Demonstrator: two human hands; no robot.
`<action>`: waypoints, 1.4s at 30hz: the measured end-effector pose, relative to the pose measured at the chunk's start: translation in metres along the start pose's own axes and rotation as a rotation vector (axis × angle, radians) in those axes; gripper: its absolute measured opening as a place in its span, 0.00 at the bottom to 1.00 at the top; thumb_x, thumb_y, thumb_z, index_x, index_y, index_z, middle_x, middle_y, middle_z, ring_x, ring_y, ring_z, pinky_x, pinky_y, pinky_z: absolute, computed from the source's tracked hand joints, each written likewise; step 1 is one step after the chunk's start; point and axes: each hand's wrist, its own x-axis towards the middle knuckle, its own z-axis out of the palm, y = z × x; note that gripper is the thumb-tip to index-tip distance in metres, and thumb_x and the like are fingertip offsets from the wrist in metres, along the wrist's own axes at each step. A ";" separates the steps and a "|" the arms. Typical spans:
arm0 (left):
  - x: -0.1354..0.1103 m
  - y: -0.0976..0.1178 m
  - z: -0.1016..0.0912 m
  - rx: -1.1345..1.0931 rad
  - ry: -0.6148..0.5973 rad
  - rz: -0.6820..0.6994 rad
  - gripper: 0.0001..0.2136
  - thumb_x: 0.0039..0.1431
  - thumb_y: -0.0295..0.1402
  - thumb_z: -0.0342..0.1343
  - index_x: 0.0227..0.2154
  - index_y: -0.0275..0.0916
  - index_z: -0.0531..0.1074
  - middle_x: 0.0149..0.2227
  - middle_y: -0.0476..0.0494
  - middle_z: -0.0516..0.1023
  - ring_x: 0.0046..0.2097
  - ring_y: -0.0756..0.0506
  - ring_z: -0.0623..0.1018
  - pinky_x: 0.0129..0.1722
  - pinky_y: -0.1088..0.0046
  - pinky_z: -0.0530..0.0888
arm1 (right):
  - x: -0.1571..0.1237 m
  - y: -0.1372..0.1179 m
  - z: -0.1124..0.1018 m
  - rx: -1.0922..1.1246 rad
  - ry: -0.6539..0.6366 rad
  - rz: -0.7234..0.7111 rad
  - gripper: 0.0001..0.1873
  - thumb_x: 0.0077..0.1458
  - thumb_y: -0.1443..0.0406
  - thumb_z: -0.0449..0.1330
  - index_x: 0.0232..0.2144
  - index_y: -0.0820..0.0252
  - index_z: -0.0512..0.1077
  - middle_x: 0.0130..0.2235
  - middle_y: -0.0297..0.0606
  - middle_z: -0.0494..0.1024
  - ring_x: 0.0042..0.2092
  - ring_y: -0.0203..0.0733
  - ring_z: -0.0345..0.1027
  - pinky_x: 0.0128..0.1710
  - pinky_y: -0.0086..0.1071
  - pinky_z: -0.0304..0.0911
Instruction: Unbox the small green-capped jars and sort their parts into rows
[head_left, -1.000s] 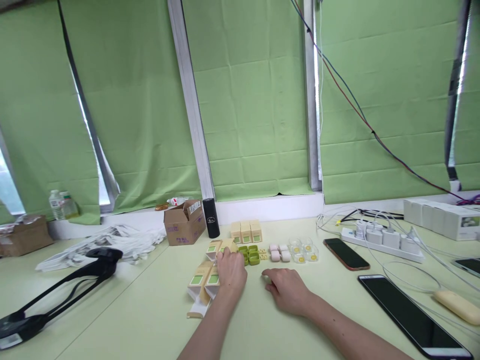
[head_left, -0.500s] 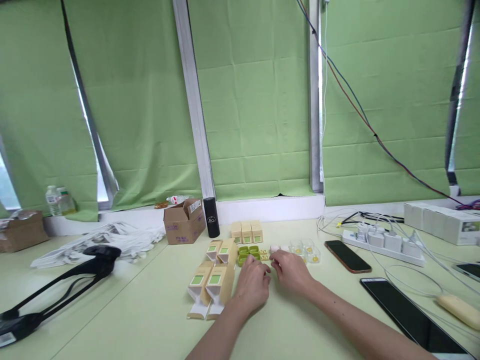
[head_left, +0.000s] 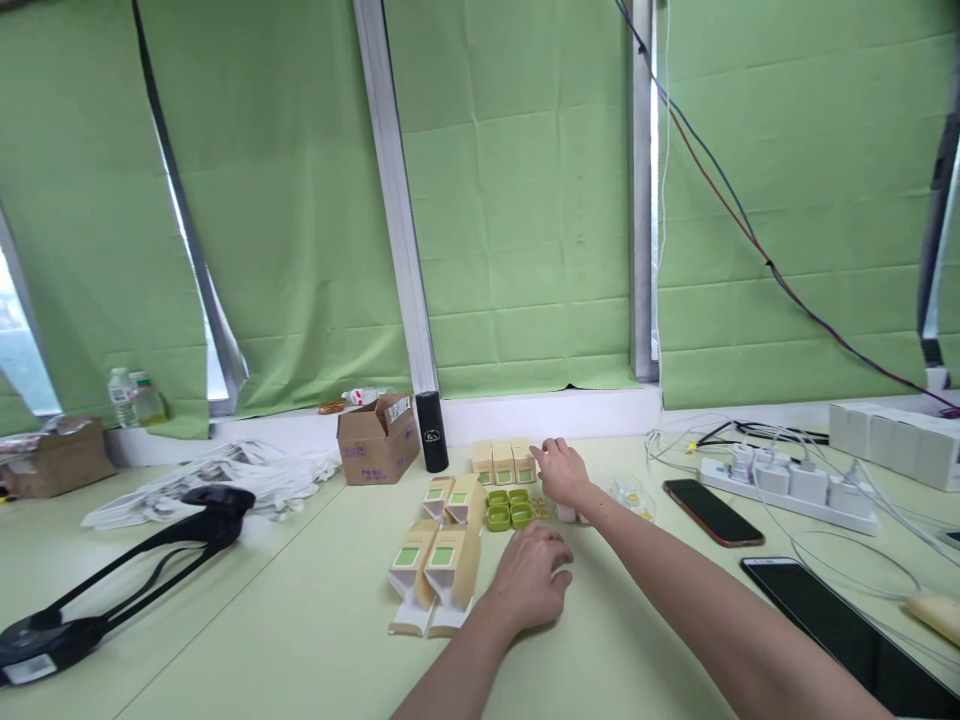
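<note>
Left hand [head_left: 531, 580], half-curled, seemingly empty, tabletop [head_left: 600, 640] separating it from open cartons [head_left: 451, 558]; right hand [head_left: 561, 472], fingers outstretched, hold unclear, by the right edge of the box row [head_left: 503, 462].

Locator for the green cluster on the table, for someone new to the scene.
On the pale table below the green blinds, find the left hand. Just beyond it, right of four tan boxes, is a two-by-two cluster of small square cups. Its olive green sets it apart from the small yellow pieces at its right.
</note>
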 end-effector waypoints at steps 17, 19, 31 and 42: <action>0.002 0.000 0.002 0.014 0.019 0.019 0.12 0.57 0.30 0.57 0.42 0.42 0.80 0.47 0.42 0.80 0.53 0.37 0.74 0.56 0.56 0.69 | 0.027 -0.010 0.027 0.062 0.003 0.077 0.21 0.59 0.76 0.54 0.52 0.58 0.71 0.52 0.48 0.76 0.56 0.48 0.66 0.55 0.37 0.54; 0.002 0.000 0.002 0.021 0.024 0.021 0.12 0.57 0.30 0.57 0.42 0.42 0.80 0.47 0.41 0.80 0.54 0.36 0.73 0.55 0.56 0.69 | 0.029 -0.011 0.028 0.097 0.004 0.094 0.19 0.58 0.77 0.55 0.50 0.59 0.71 0.48 0.47 0.79 0.52 0.47 0.71 0.52 0.37 0.56; 0.000 0.001 0.000 0.048 0.035 0.043 0.11 0.58 0.29 0.55 0.41 0.42 0.80 0.45 0.42 0.82 0.50 0.38 0.76 0.53 0.58 0.70 | 0.004 -0.009 -0.001 0.402 0.210 0.132 0.20 0.61 0.70 0.57 0.55 0.56 0.61 0.54 0.43 0.72 0.49 0.44 0.72 0.43 0.33 0.62; 0.004 0.000 -0.025 -0.245 0.641 -0.090 0.10 0.64 0.27 0.48 0.39 0.40 0.75 0.41 0.41 0.79 0.45 0.42 0.78 0.47 0.65 0.74 | -0.116 0.012 -0.040 0.808 0.240 -0.035 0.25 0.57 0.66 0.59 0.56 0.52 0.60 0.51 0.43 0.73 0.49 0.49 0.70 0.50 0.43 0.68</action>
